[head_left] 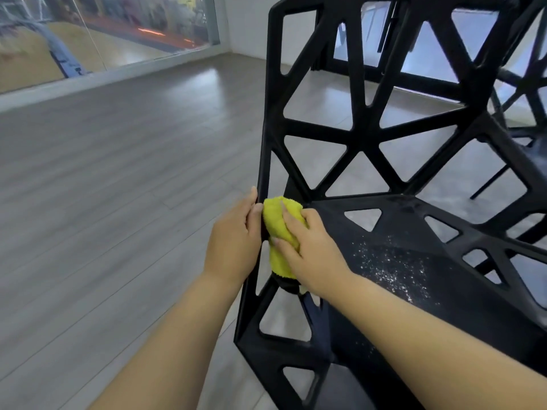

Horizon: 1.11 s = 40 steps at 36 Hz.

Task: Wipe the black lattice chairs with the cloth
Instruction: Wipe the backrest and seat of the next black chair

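The work looks to be partway through, as far as can be judged. The right hand [310,253] is closed over a bunched yellow terry cloth [275,220] and presses it against the upright side bar of the near black lattice chair [367,125], a rigid frame of triangular openings, just where the backrest meets the seat. The left hand [233,241], directly at 9 o'clock from the cloth, clasps the outer edge of that same bar with its thumb on the front face, apparently steadying the chair.

What is left shows plainly. A scatter of white specks [393,267] lies on the dark seat panel at about 4 o'clock from the cloth, so the seat seems not yet wiped. Whether the backrest struts at 12 to 1 o'clock are already clean cannot be told; they look matt and unmarked. A second black lattice chair [527,84] stands behind at 2 o'clock, untouched by either hand, and by the task it needs wiping too.

No brand, label or legible writing appears on chair or cloth. Behind the glass wall [103,31] at 11 o'clock, beyond the grey plank floor [118,173], there are only blurred colours, nothing readable.
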Motion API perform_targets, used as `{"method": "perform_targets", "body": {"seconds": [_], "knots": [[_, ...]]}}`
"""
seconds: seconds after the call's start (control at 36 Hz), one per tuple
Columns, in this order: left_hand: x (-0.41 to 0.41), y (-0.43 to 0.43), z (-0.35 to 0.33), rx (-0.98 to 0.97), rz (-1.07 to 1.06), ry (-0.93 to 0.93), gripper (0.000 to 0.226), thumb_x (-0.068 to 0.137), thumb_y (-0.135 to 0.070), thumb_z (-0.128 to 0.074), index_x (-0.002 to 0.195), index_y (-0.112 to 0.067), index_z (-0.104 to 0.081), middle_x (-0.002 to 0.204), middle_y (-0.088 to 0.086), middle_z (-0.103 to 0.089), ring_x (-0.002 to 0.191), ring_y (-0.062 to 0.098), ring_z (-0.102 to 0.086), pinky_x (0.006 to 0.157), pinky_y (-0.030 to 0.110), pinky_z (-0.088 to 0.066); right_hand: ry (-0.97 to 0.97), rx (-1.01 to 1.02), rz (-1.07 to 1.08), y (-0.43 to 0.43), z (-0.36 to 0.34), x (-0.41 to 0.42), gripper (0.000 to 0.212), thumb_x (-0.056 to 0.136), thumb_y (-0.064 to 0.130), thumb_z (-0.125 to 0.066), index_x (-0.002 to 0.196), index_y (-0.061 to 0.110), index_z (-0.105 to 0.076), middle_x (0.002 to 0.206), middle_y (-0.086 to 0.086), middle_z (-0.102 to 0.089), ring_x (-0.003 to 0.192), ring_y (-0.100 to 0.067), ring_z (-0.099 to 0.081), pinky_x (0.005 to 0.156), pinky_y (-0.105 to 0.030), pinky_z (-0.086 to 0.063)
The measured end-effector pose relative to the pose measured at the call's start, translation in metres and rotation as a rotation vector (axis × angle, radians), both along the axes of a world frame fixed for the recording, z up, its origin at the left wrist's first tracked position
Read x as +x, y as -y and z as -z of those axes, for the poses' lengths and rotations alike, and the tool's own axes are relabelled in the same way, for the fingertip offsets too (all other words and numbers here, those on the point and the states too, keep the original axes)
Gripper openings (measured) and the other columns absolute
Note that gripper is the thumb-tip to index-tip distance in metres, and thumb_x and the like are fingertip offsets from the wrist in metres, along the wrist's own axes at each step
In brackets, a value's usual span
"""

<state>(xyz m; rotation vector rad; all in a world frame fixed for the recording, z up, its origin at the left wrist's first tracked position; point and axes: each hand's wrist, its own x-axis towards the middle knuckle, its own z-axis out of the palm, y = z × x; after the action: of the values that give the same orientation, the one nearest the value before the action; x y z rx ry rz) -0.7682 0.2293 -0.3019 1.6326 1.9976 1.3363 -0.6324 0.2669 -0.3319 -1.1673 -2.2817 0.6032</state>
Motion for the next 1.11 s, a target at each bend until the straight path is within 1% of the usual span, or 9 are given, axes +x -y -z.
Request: {"method": "perform_targets", "body": {"seconds": [0.19, 0.36, 0.42, 0.47, 0.56, 0.67, 0.83, 0.94, 1.11], "knots": [[0.007, 0.035, 0.011, -0.127, -0.021, 0.027, 0.025, 0.1, -0.033, -0.037, 0.112, -0.036, -0.058, 0.068, 0.005, -0.06, 0.065, 0.014, -0.054, 0.058, 0.027, -0.044, 0.246, -0.144, 0.402, -0.051, 0.029, 0.005, 0.046, 0.099, 0.029, -0.036, 0.144, 0.022, -0.028, 0.129, -0.016, -0.032, 0.091, -0.037, -0.05, 0.082, -0.039, -0.042], [0.014, 0.038, 0.013, -0.082, -0.067, 0.035, 0.027, 0.099, -0.032, -0.036, 0.095, -0.023, -0.061, 0.063, 0.009, -0.057, 0.063, 0.025, -0.057, 0.06, 0.043, -0.047, 0.328, -0.091, 0.31, -0.033, 0.02, 0.011, 0.041, 0.096, 0.028, -0.043, 0.136, 0.018, -0.041, 0.127, -0.017, -0.042, 0.096, -0.034, -0.048, 0.071, -0.037, -0.038], [0.016, 0.035, 0.013, -0.057, -0.094, 0.043, 0.026, 0.099, -0.03, -0.039, 0.093, -0.018, -0.061, 0.061, 0.012, -0.057, 0.059, 0.028, -0.054, 0.058, 0.046, -0.047, 0.365, 0.0, 0.146, -0.011, 0.019, 0.015, 0.034, 0.081, 0.018, -0.068, 0.113, 0.013, -0.058, 0.119, -0.019, -0.048, 0.084, -0.035, -0.048, 0.06, -0.033, -0.036], [0.016, 0.033, 0.015, -0.038, -0.113, 0.035, 0.025, 0.099, -0.029, -0.041, 0.091, -0.016, -0.061, 0.059, 0.013, -0.055, 0.056, 0.029, -0.051, 0.056, 0.045, -0.045, 0.39, 0.108, 0.075, 0.006, 0.025, 0.026, 0.034, 0.071, 0.014, -0.077, 0.102, 0.011, -0.062, 0.11, -0.02, -0.054, 0.076, -0.03, -0.048, 0.054, -0.032, -0.035], [0.016, 0.029, 0.016, -0.027, -0.139, 0.013, 0.024, 0.098, -0.027, -0.043, 0.089, -0.015, -0.061, 0.056, 0.009, -0.055, 0.054, 0.025, -0.05, 0.053, 0.037, -0.04, 0.42, 0.017, 0.01, 0.022, 0.025, 0.035, 0.039, 0.096, 0.037, -0.043, 0.131, 0.02, -0.041, 0.108, -0.007, -0.04, 0.083, -0.023, -0.043, 0.07, -0.03, -0.038], [0.016, 0.016, 0.016, -0.02, -0.146, -0.049, 0.026, 0.098, -0.028, -0.04, 0.084, -0.016, -0.059, 0.056, 0.005, -0.056, 0.057, 0.023, -0.054, 0.055, 0.034, -0.039, 0.373, 0.011, 0.156, -0.002, 0.026, 0.031, 0.043, 0.098, 0.033, -0.04, 0.139, 0.02, -0.033, 0.118, -0.013, -0.036, 0.091, -0.034, -0.049, 0.074, -0.035, -0.039], [0.015, -0.008, 0.017, -0.023, -0.129, -0.062, 0.027, 0.099, -0.031, -0.038, 0.084, -0.021, -0.058, 0.055, -0.003, -0.05, 0.053, 0.015, -0.047, 0.047, 0.022, -0.034, 0.477, -0.064, 0.336, -0.047, 0.021, 0.02, 0.036, 0.095, 0.02, -0.04, 0.13, 0.013, -0.044, 0.129, -0.018, -0.036, 0.085, -0.024, -0.037, 0.067, -0.033, -0.037], [0.013, -0.013, 0.016, 0.001, -0.109, -0.044, 0.029, 0.099, -0.027, -0.041, 0.073, -0.021, -0.053, 0.05, -0.007, -0.041, 0.048, 0.011, -0.04, 0.046, 0.016, -0.03, 0.368, -0.199, 0.271, -0.024, 0.016, 0.018, 0.025, 0.093, 0.012, -0.043, 0.117, 0.014, -0.048, 0.126, -0.019, -0.034, 0.112, -0.034, -0.034, 0.063, -0.033, -0.032], [0.007, -0.006, 0.019, 0.037, -0.105, 0.046, 0.035, 0.097, -0.029, -0.045, 0.075, -0.006, -0.059, 0.058, 0.008, -0.05, 0.061, 0.019, -0.045, 0.053, 0.019, -0.032, 0.355, -0.132, 0.151, 0.057, 0.002, 0.032, 0.046, 0.096, 0.042, -0.043, 0.138, 0.026, -0.036, 0.131, -0.004, -0.025, 0.1, -0.035, -0.053, 0.079, -0.034, -0.04]]}}
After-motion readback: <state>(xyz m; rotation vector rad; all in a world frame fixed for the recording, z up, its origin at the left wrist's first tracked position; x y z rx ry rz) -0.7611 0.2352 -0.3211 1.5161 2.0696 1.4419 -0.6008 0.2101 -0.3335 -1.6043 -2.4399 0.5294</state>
